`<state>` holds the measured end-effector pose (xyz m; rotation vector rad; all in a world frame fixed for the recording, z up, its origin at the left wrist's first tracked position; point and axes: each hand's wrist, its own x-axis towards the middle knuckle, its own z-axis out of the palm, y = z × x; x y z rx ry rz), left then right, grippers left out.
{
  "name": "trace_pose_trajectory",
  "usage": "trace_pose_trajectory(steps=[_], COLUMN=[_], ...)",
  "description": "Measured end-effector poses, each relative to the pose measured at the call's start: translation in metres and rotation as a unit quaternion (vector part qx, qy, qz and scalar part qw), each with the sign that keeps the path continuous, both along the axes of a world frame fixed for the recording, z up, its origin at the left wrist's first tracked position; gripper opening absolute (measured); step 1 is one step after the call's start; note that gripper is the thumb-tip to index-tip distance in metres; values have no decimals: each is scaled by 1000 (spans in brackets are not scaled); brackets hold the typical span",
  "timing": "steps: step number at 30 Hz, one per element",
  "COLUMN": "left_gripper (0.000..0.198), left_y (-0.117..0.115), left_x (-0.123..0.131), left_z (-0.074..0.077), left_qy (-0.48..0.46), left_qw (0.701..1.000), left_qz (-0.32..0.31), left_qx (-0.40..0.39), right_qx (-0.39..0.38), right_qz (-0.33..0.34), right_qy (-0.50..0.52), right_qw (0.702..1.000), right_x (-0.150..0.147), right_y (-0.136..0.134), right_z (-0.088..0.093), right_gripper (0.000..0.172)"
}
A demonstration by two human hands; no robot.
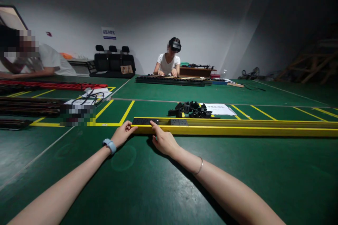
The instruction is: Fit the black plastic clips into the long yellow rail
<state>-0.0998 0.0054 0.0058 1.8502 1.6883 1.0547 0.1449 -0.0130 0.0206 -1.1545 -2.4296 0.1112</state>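
A long yellow channel-shaped rail (237,130) lies across the green table, running off to the right. At its left end my left hand (121,134) is closed, with thumb and fingers pinching the end of the rail. Black socket modules (138,121) sit inside the channel by that hand. The index finger of my right hand (166,142) points out and rests on or just over the modules; its thumb is apart and it grips nothing. Further right in the channel is another black socket block (179,122).
Behind the rail is a pile of loose black parts (191,109) beside a white paper sheet (218,109). Dark rails (31,106) and cables lie to the left. A co-worker (169,59) sits across the table over black rails (169,81); another person leans at far left.
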Motion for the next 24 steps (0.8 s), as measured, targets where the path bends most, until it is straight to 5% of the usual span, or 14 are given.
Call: trace_pose_trajectory(steps=[24], left_gripper=[39], left_y=[1], left_x=[-2], left_z=[-2], left_qy=[6], left_qw=[1000], left_qz=[-2], left_qx=[-8], right_qx=[18], right_qz=[-41], right_qy=[2], right_qw=[999], right_x=[6], right_y=[1], right_z=[-1], right_gripper=[35])
